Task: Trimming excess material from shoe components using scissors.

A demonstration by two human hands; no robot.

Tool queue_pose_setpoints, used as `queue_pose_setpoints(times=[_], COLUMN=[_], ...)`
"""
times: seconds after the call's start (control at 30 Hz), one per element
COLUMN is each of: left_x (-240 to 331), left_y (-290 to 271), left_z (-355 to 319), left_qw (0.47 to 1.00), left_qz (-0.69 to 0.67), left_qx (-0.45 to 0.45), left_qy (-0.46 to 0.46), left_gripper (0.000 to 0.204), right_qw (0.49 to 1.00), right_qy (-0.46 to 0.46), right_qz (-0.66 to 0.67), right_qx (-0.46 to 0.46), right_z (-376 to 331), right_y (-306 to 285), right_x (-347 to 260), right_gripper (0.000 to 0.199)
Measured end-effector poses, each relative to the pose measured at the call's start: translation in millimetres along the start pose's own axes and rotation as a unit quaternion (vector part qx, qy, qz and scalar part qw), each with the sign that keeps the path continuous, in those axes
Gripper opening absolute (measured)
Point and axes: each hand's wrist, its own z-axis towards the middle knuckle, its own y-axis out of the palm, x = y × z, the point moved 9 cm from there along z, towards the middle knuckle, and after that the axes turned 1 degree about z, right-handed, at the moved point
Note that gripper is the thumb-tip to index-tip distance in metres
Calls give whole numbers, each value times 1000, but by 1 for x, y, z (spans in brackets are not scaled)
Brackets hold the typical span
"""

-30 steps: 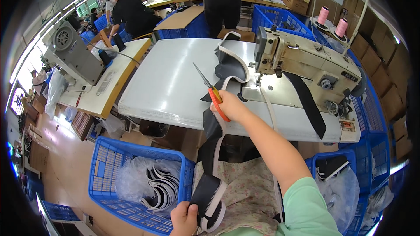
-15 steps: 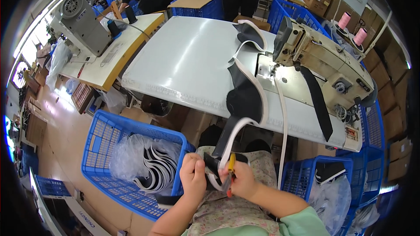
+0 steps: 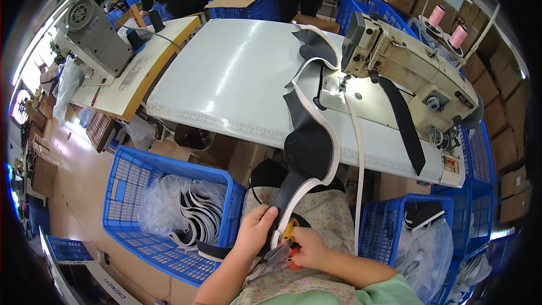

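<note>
My left hand (image 3: 258, 230) is closed, thumb on top, on the lower end of a black fabric piece (image 3: 307, 149) with white edge binding. This piece hangs off the table's front edge toward my lap. White binding links it to another black piece (image 3: 317, 47) farther back, beside the sewing machine's needle area. My right hand (image 3: 310, 247) grips scissors (image 3: 291, 229) with yellow and red handles. Their grey blades lie beside the bound end, just below my left hand; whether they touch it I cannot tell.
The sewing machine (image 3: 412, 68) stands on the white table (image 3: 197, 73), a black strip (image 3: 402, 124) draped over it. White tape (image 3: 360, 175) runs down from the needle. A blue basket (image 3: 169, 161) of bound pieces stands left, another (image 3: 384, 220) right. People are at the back.
The bound end near my hands is straighter, with more of the black piece hanging between table and lap. The scissors' blades have swung toward the lower left. The view has shifted slightly.
</note>
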Motion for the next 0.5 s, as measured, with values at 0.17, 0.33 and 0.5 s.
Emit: queue_pose_setpoints(times=[0.17, 0.33, 0.5], left_x=[38, 65, 72], left_y=[-12, 1, 16], left_z=[-11, -23, -26], left_qw=[977, 944, 923], left_qz=[135, 232, 290], left_qx=[61, 67, 46], left_qy=[152, 225, 250], left_gripper=[33, 32, 28], right_qw=[973, 925, 913], right_qy=[148, 218, 260], right_qz=[8, -93, -100], right_qx=[-177, -296, -299], right_z=[-20, -55, -63], right_y=[-53, -88, -80], right_x=[14, 22, 37], right_gripper=[51, 51, 60])
